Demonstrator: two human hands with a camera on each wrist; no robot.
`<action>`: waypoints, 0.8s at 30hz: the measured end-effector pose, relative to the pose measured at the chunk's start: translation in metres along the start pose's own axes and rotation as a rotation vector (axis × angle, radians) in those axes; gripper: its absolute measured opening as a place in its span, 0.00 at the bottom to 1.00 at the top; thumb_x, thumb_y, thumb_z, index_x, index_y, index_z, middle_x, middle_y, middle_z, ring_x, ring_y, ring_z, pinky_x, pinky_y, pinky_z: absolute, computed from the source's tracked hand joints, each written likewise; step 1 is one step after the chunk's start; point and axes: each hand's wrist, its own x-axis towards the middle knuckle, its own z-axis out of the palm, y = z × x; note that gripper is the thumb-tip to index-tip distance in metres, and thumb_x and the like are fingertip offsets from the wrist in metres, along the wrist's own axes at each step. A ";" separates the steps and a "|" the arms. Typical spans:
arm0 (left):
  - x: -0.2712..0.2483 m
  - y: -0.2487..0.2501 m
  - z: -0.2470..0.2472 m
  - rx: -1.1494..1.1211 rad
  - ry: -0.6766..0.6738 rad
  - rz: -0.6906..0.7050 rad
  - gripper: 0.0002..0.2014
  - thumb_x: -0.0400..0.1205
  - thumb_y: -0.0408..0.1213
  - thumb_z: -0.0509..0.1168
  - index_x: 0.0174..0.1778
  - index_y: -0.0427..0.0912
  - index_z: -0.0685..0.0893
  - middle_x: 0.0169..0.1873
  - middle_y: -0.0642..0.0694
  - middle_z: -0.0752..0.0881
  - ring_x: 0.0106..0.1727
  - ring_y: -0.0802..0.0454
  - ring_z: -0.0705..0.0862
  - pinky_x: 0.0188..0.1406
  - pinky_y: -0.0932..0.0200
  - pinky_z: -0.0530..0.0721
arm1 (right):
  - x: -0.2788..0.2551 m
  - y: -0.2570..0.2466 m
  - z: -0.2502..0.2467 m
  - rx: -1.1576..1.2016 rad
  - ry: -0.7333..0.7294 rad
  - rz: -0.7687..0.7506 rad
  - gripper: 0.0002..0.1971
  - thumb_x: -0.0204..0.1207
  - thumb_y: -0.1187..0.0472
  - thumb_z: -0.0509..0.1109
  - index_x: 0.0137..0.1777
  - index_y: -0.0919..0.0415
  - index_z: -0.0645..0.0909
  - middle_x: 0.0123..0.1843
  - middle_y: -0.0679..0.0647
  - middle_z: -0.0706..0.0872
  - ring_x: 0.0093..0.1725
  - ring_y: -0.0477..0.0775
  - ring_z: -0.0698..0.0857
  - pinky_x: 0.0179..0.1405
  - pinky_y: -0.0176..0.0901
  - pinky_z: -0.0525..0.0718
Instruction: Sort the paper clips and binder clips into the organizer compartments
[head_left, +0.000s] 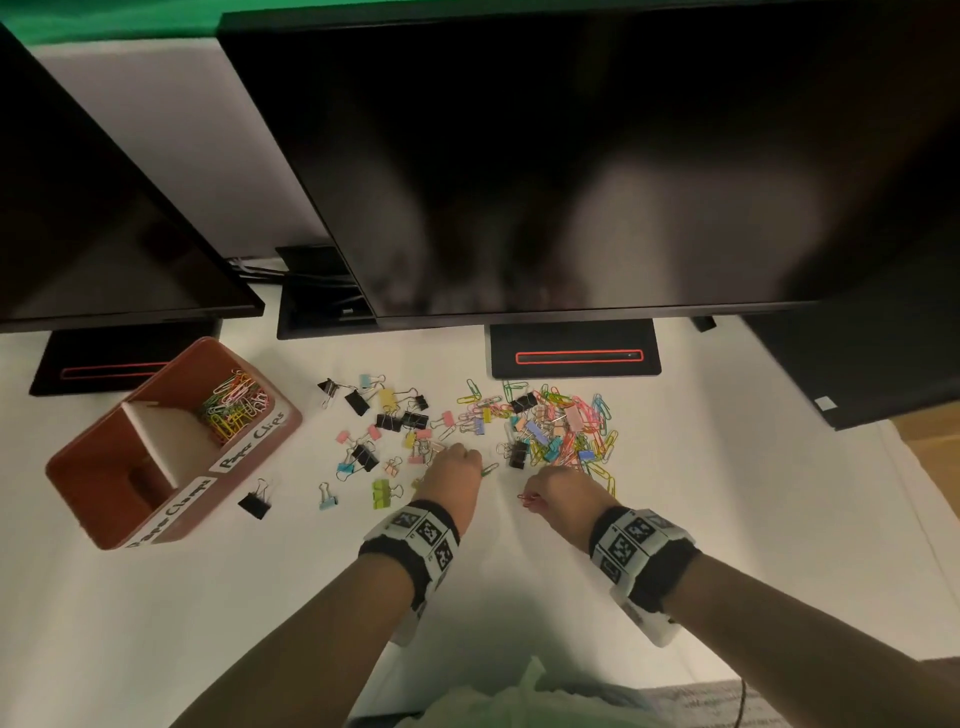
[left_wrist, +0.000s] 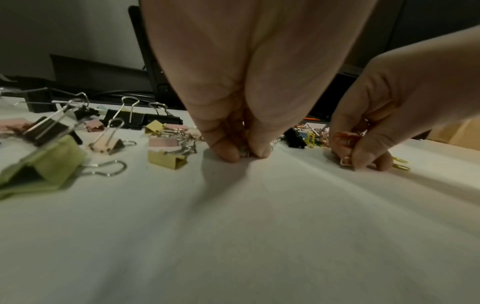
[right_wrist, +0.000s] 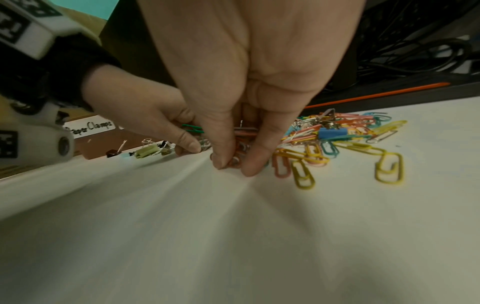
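Paper clips heaped mid-table are, we judge, light, thin and slippery, best pinched by their wire edges, as our right hand and left hand each pinch some, organizer toward the table's left edge.

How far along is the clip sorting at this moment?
Partly done. The organizer has paper clips in the Paper Clips compartment; the Paper Clamps one looks empty. Both hands are picking: left hand pinches clips, right hand holds a red paper clip. Scattered binder clips and a mixed pile remain.
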 end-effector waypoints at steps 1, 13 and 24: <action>-0.001 0.000 0.000 0.001 -0.002 0.003 0.15 0.79 0.22 0.55 0.61 0.33 0.74 0.59 0.38 0.75 0.61 0.43 0.75 0.60 0.52 0.77 | -0.001 -0.001 -0.001 0.013 0.016 0.011 0.13 0.82 0.59 0.61 0.59 0.63 0.82 0.56 0.59 0.85 0.56 0.58 0.82 0.59 0.49 0.80; -0.048 -0.073 -0.047 -0.419 0.212 -0.034 0.06 0.81 0.33 0.63 0.50 0.38 0.83 0.44 0.48 0.77 0.45 0.53 0.78 0.57 0.59 0.79 | 0.008 -0.067 -0.027 0.046 0.121 -0.042 0.12 0.82 0.59 0.62 0.58 0.62 0.83 0.55 0.58 0.85 0.54 0.57 0.82 0.54 0.44 0.79; -0.102 -0.229 -0.157 -0.568 0.428 -0.431 0.07 0.77 0.39 0.70 0.49 0.47 0.84 0.43 0.55 0.84 0.50 0.56 0.82 0.57 0.56 0.79 | 0.128 -0.271 -0.082 0.114 0.244 -0.262 0.12 0.80 0.58 0.65 0.59 0.60 0.81 0.55 0.57 0.85 0.55 0.56 0.82 0.57 0.47 0.79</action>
